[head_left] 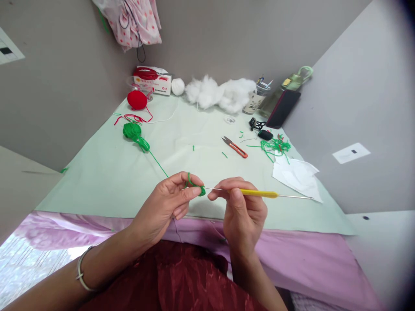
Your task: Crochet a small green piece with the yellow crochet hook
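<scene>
Between thumb and fingers, my left hand (171, 198) pinches a small green crochet piece (202, 191), with green yarn looped over the index finger. That strand runs back to a green yarn ball (132, 131) on the left of the table. My right hand (241, 207) is closed around the yellow handle of a crochet hook (259, 193). One thin metal end points left and reaches the crochet piece; the other metal end sticks out to the right. Whether the tip is inside a stitch is too small to tell.
Orange thread snips (235, 147) lie mid-table, near green yarn scraps (275, 147) and white tissue (296, 176) on the right. At the back are a red yarn ball (137, 99), a white yarn ball (177, 87), fluffy white stuffing (220, 94), a pen cup (256, 98) and a phone (283, 109).
</scene>
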The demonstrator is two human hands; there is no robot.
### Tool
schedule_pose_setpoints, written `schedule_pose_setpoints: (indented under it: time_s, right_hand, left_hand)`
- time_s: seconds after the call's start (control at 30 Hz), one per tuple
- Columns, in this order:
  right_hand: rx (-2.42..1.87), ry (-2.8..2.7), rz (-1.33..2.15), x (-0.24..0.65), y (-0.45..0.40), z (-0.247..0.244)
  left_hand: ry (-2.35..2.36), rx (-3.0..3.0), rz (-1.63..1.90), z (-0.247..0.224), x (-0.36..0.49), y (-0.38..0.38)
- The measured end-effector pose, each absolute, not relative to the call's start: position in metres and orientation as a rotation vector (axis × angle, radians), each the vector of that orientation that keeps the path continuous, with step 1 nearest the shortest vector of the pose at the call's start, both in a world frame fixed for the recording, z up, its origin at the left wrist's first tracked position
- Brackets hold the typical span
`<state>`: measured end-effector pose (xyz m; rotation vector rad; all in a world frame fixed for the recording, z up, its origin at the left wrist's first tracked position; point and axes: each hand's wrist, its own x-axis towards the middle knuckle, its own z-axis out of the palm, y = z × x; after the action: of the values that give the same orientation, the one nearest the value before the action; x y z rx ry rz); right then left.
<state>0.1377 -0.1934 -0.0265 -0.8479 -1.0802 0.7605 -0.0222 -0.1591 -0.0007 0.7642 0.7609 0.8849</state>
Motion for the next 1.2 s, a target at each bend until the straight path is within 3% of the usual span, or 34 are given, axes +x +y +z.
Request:
schedule_pose_setpoints:
  time_s: [1.2]
  right_hand:
    - [-0.906, -1.274, 0.483, 0.1325, -0.1927, -0.0275]
  left_hand:
    - [0.761, 0.843, 0.943, -0.0029, -0.0209, -0.1616]
